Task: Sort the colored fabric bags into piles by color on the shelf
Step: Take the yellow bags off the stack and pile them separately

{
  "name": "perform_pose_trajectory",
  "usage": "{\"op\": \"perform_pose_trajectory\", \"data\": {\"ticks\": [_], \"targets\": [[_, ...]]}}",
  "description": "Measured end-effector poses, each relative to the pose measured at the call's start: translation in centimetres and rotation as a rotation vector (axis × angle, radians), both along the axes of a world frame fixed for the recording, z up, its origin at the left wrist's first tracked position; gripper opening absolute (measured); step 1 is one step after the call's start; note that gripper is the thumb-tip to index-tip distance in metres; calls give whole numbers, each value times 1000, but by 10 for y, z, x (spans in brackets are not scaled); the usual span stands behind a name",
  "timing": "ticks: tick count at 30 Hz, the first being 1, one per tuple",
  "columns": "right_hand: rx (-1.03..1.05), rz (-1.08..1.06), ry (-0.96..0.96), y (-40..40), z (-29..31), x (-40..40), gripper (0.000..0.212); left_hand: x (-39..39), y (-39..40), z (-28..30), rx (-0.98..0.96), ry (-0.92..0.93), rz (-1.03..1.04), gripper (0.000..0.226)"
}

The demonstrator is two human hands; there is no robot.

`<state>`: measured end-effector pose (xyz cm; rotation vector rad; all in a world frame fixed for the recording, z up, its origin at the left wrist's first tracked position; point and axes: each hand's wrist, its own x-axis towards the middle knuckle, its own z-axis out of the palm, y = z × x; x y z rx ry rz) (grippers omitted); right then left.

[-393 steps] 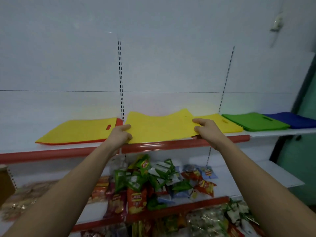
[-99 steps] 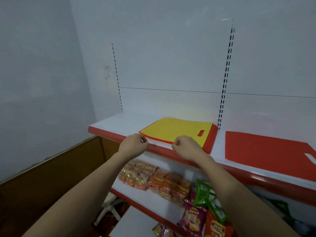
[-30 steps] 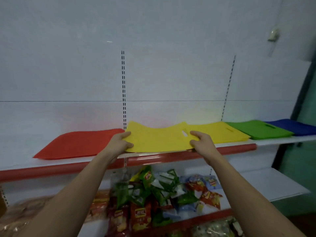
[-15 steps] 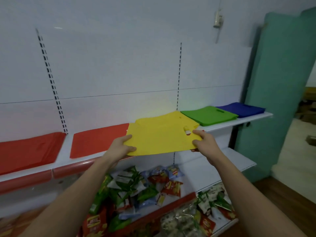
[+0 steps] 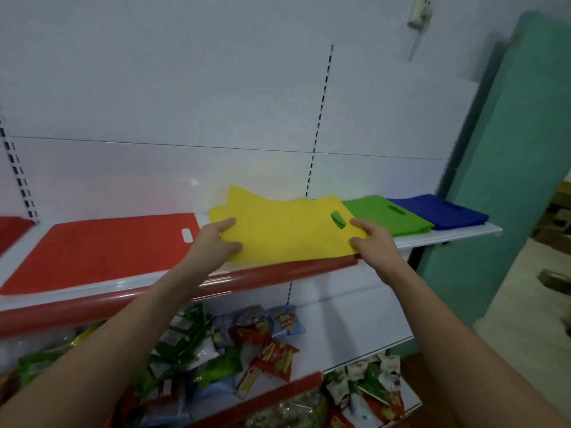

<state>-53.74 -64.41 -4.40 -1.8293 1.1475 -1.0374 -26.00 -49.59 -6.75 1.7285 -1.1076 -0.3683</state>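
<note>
Both hands are on the flat yellow fabric bag (image 5: 287,230) in the middle of the frame. The left hand (image 5: 216,242) pinches its left edge, thumb underneath at the front and fingers on top, and the right hand (image 5: 370,239) grips the right edge just below the oval cut-out handle. The bag sits over the white shelf with the red front rail (image 5: 265,273), its far left corner curling up against the back wall, and it looks like there's more yellow fabric under it, though I can't tell how many pieces.

Left of it, a flat red fabric bag (image 5: 102,248) lies on the same shelf, with another red one (image 5: 12,230) just peeking in at the left edge of the frame. To the right sits a green fabric bag pile (image 5: 386,214), partly tucked under the yellow one's corner, then a dark blue fabric bag pile (image 5: 438,210) at the shelf's right end.

Lower half of the frame: shelves full of colourful snack packets (image 5: 262,344). A teal door (image 5: 509,165) runs along the right side.
</note>
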Motion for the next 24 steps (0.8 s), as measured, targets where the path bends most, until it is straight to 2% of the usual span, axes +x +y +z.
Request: {"op": "perform_pose_trajectory", "data": {"ticks": [5,10,18,21,24], "targets": [[-70,79,60,-52,5,25,45,-1,-21,7,47,-71,180,57],[-180,125,197,-93,4,49,46,-3,-36,5,130,-73,349,57],[-274,230,466,-130,-24,49,45,-19,-60,-14,437,-352,497,49],[-301,233,484,-137,-27,44,45,-24,-65,-12,489,-477,528,50],[-332,204,442,-148,-20,42,43,-27,-72,-5,495,-519,560,49]]}}
